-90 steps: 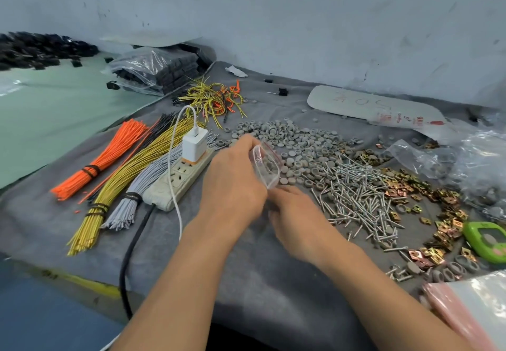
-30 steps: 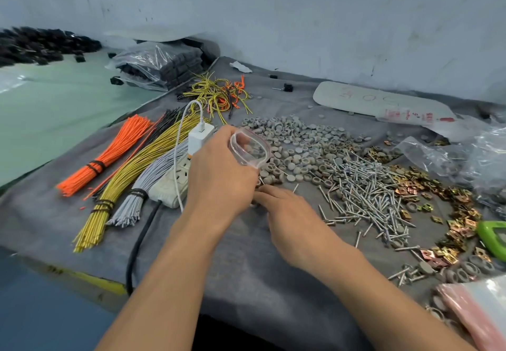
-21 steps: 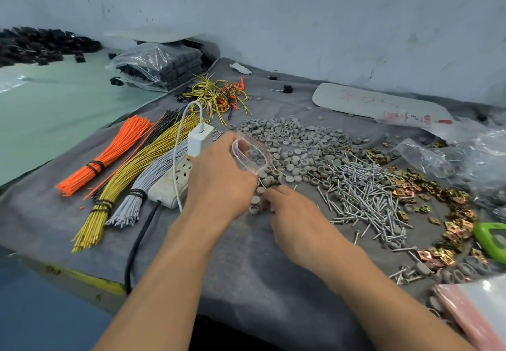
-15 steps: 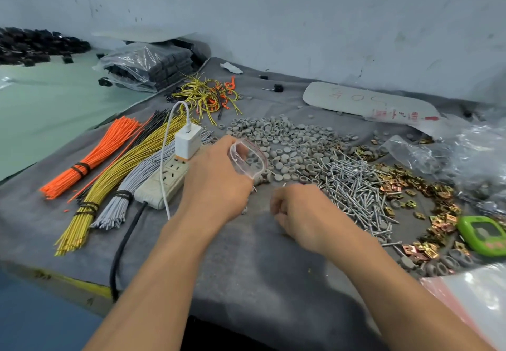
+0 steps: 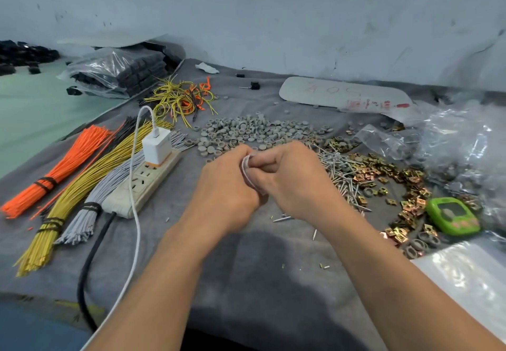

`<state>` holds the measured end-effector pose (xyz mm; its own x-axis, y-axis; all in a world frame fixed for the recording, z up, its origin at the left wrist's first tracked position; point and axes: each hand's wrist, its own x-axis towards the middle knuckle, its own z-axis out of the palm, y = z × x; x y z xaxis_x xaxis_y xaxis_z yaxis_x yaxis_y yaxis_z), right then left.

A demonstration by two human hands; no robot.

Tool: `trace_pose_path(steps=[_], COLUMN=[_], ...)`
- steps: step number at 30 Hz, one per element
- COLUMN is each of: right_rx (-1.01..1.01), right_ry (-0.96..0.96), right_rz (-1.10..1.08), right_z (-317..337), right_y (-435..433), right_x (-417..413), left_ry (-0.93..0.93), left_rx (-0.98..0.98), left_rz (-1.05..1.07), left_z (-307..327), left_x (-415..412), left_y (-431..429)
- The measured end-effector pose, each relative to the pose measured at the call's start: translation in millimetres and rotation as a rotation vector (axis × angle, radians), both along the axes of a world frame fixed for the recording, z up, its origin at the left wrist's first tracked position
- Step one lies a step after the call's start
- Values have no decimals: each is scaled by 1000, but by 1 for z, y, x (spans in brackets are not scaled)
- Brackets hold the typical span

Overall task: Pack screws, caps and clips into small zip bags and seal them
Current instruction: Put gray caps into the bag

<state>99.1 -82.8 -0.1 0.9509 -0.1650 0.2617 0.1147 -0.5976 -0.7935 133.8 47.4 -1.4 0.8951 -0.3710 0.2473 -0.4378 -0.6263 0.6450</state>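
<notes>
On my feed, both hands meet over the middle of the grey cloth [image 5: 246,274], right in front of the pile. The left hand [image 5: 227,186] curls round the small zip bag [image 5: 247,168], fingers wrapped on its far side. Only a thin clear sliver of the bag shows between the 2 hands. The right hand [image 5: 297,181] is bunched tight against that sliver, fingers folded in and thumb tucked, pinching at the bag's upper edge. I cannot tell what, if anything, sits inside the bag or under those fingertips.

Just beyond the knuckles lies the spread of grey caps [image 5: 254,131]. To the right of it is the heap of silver screws [image 5: 342,171], then the gold clips [image 5: 397,183] curving down beside a green gadget [image 5: 451,216]. A few loose screws lie on the cloth below the right wrist.

Off to the left, a white charger [image 5: 156,145] is plugged into the power strip [image 5: 142,183]. Bundles of orange ties [image 5: 60,164], yellow wires [image 5: 82,194] and grey wires [image 5: 90,214] fan out beside it. Crumpled clear plastic [image 5: 454,142] fills the far right, and a white board [image 5: 342,96] lies against the wall
</notes>
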Motion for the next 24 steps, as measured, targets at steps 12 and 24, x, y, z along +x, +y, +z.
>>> trace_pose_path(steps=[12, 24], right_rx=[-184, -696], right_ry=[126, 365], right_rz=[-324, -101], right_z=[-13, -58], right_y=[-52, -55], right_x=[12, 43], left_ry=[-23, -45], left_rx=[-294, -180], left_rz=[218, 288], left_z=[5, 1], left_x=[8, 19], left_y=[15, 34])
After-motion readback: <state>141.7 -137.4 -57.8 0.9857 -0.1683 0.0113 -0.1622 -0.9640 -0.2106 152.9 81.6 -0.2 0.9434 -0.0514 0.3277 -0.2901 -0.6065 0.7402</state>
